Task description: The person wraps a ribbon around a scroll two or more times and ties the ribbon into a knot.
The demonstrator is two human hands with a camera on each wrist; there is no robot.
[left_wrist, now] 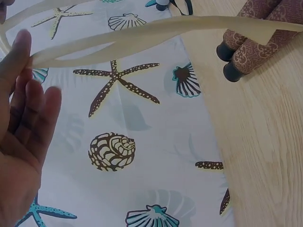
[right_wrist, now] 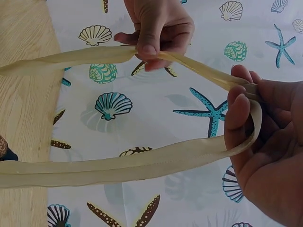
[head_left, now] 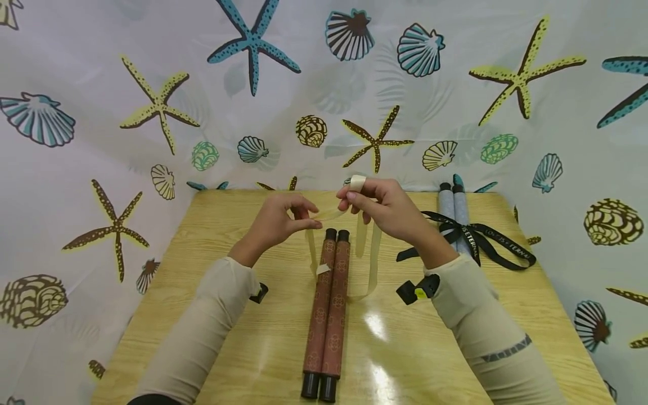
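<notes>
Two dark red patterned scrolls (head_left: 326,309) with black end knobs lie side by side on the table. A cream ribbon (right_wrist: 99,56) rises from them to both hands, held above their far ends. My left hand (head_left: 280,219) pinches the ribbon between thumb and forefinger; its other fingers are loosely bent, as the left wrist view shows. With thumb and fingers my right hand (head_left: 387,208) grips another part of the ribbon, and a loop of it wraps over the fingers. One length stretches between the hands, while other lengths hang down toward the scrolls.
At the back right of the wooden table (head_left: 212,315) lie two grey-blue scrolls (head_left: 460,208), tied with a black lettered ribbon (head_left: 498,247) in a bow. A white cloth (head_left: 304,84) printed with shells and starfish surrounds the table.
</notes>
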